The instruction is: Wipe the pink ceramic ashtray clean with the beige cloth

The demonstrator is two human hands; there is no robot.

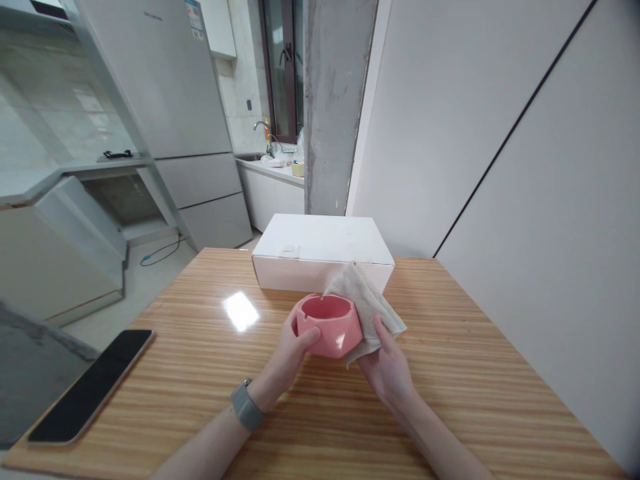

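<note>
A glossy pink ashtray (pixel 331 335) with notches in its rim is held above the wooden table, its opening tilted toward me. My left hand (pixel 293 343) grips it from the left, the thumb on its front wall. A folded light grey cloth (pixel 364 303) lies against the ashtray's right side. My right hand (pixel 387 363) is closed on this cloth, thumb on top; its other fingers are mostly hidden beneath.
Behind the hands a white cardboard box (pixel 325 243) stands at the far edge of the wooden table (pixel 200 393). A dark-screened phone (pixel 93 387) lies at the left edge. A white wall (pixel 540 220) borders the table's right side.
</note>
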